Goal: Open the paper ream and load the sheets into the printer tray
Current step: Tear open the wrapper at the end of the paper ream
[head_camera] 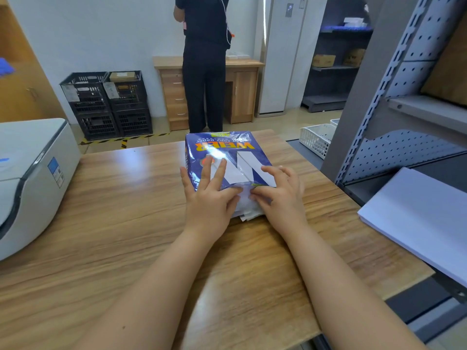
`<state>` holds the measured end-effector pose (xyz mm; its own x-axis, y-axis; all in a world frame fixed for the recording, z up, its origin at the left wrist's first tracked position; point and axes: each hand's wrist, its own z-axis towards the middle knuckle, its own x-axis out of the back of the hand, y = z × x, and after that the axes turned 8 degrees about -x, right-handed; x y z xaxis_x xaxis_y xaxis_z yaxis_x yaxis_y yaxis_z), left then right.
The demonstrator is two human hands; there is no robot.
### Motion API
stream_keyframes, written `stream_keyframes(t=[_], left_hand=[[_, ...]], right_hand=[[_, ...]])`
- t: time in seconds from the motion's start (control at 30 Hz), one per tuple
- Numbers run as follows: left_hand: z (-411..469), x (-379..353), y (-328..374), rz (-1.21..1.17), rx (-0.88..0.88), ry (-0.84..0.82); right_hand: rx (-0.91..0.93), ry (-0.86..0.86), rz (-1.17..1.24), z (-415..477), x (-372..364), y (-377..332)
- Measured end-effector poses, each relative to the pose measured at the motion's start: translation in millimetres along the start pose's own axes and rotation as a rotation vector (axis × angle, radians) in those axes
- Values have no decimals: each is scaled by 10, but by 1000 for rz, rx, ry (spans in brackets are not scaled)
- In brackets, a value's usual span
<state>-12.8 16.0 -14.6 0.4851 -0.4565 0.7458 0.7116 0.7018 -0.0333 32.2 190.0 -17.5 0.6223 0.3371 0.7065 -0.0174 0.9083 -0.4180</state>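
Note:
A blue wrapped paper ream (225,152) with yellow lettering lies flat on the wooden table (113,210), its near end facing me. My left hand (209,200) rests on the ream's near top, thumb and forefinger pinching the wrapper at the near edge. My right hand (280,195) pinches the same wrapper edge from the right. Between the two hands the wrapper is torn and white paper shows. A white printer (30,173) stands at the table's left edge; its tray is not visible.
A loose stack of white sheets (419,218) lies at the right on a grey metal shelf rack (379,117). A person in black stands beyond the table at a wooden desk (242,92). Black crates (106,104) sit on the floor. A white basket (316,138) is at right.

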Motion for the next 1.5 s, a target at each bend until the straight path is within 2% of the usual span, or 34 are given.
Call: stream_keyframes(t=[0.67, 1.5], left_hand=[[34, -25, -40, -130, 62, 53], [64, -17, -28, -247, 139, 2]], right_hand=[[-38, 65, 49, 69, -51, 23], [-146, 28, 158, 79, -83, 30]])
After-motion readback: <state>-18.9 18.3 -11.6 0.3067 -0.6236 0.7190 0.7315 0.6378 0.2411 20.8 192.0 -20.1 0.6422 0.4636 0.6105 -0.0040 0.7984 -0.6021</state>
